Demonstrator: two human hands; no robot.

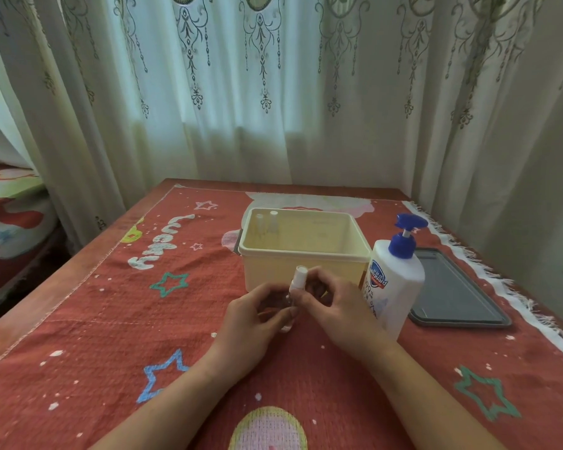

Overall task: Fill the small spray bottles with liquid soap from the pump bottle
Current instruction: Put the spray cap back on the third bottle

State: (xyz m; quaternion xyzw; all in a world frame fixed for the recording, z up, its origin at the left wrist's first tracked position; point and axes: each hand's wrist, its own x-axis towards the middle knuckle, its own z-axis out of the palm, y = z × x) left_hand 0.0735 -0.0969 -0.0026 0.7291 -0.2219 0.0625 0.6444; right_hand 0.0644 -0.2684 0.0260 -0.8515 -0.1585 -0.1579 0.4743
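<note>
1. Hands. Both hands meet over the worktop (62, 280), which carries a red star-patterned cloth (111, 319).
- The left hand (254, 319) has its fingers curled round the clear lower body of a small spray bottle (295, 285).
- The right hand (342, 313) grips the same bottle higher up, just under its white spray head. How the right fingertips lie behind the bottle cannot be told.

2. Held item. The small spray bottle sits between the two hands. It is tilted slightly, with its head leaning away from the person and toward the right hand. The white head stands clear above the fingers. Any fill level in the clear body cannot be told.

3. Items beyond the hands.
- A cream tub (306, 254) stands directly beyond the hands, its near wall just behind the held bottle.
- Two more spray bottles (260, 222) (274, 219) stand upright in the tub's far corner on the left-hand side, just beside each other.

4. Items beside the right hand.
- The pump bottle (397, 287), white with a blue pump head, stands upright just beside the right hand on its outer side.
- A dark tray (452, 287) lies flat further out on that side, beyond the pump bottle.

5. Background. A patterned curtain (273, 92) hangs behind the worktop's far edge.
</note>
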